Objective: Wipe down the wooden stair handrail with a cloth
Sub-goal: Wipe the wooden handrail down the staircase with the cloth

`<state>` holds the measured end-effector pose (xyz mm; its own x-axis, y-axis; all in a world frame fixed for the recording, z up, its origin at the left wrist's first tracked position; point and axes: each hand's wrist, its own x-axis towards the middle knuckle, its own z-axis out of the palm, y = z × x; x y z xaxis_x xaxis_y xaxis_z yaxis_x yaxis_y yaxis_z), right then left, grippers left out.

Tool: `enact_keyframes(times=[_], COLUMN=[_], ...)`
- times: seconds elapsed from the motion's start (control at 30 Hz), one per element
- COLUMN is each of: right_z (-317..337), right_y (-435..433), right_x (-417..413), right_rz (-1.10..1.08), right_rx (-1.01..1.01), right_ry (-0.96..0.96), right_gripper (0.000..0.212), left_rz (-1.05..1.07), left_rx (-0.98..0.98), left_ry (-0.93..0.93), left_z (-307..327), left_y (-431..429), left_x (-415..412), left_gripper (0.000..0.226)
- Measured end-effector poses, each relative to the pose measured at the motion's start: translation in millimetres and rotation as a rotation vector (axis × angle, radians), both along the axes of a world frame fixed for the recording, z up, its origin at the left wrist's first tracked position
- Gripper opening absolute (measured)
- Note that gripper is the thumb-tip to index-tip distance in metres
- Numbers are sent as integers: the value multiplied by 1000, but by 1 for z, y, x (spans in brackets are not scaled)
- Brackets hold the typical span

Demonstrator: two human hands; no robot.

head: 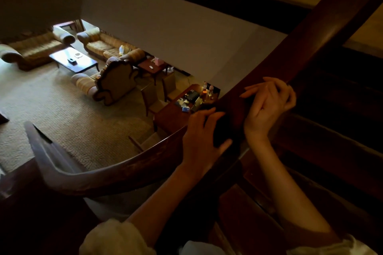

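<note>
A dark wooden handrail (300, 43) curves from the lower left up to the upper right. My left hand (202, 130) grips a dark cloth (220, 128) against the rail's top, fingers above and thumb below. My right hand (267, 103) lies just up the rail from the cloth, palm turned up, fingers loosely bent on the wood and holding nothing. In this dim light the cloth shows only as a dark lump.
Dark wooden stair treads (331, 130) lie to the right of the rail. Far below on the left is a carpeted living room with sofas (37, 49), a coffee table (72, 59) and a cluttered side table (186, 101). A white wall (176, 27) runs behind.
</note>
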<state>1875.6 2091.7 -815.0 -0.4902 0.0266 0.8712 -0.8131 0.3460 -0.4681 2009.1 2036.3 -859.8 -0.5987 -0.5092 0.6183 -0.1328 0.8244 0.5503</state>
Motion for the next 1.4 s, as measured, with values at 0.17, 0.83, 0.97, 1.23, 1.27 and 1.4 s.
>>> enact_keyframes(times=[0.17, 0.83, 0.97, 1.23, 1.27, 1.4], right_z=[0, -2, -1, 4, 3, 5], right_y=[1, -3, -5, 0, 0, -1], right_x=[-2, 3, 3, 3, 2, 5], right_rz=[8, -52, -66, -110, -98, -51], right_rx=[1, 5, -20, 43, 47, 30], right_ry=[37, 12, -3, 17, 23, 13], right_gripper=[49, 49, 48, 42, 42, 46], left_rz=[-213, -57, -14, -81, -92, -109], left_rx=[70, 154, 134, -100, -115, -136], left_ry=[-31, -5, -47, -44, -50, -30], left_z=[8, -41, -56, 16, 18, -9], left_y=[-16, -22, -24, 16, 17, 7], left_x=[-1, 51, 67, -22, -24, 5], left_gripper=[59, 56, 62, 82, 84, 81])
